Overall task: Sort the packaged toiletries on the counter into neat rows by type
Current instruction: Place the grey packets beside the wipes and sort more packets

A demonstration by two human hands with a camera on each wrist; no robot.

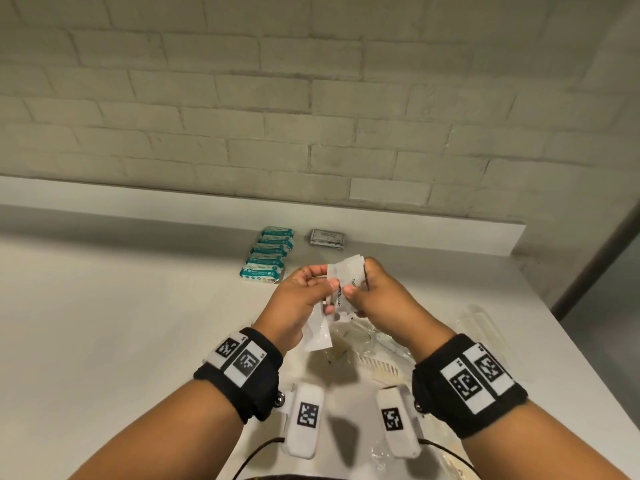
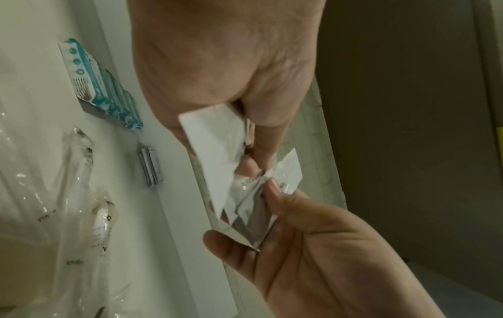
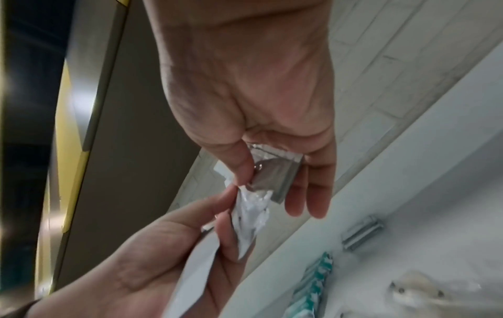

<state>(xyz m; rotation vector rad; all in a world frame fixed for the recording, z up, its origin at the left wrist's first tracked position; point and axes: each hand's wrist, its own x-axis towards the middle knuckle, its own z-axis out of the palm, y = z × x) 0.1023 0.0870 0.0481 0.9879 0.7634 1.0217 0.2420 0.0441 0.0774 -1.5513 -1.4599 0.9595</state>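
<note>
Holding white toothpaste sachets up above the counter, I have my left hand and right hand both pinching them between thumb and fingertips. Behind them, a row of teal packets lies just beside a grey packet near the brick wall. Clear plastic wrappers lie on the counter under my wrists.
</note>
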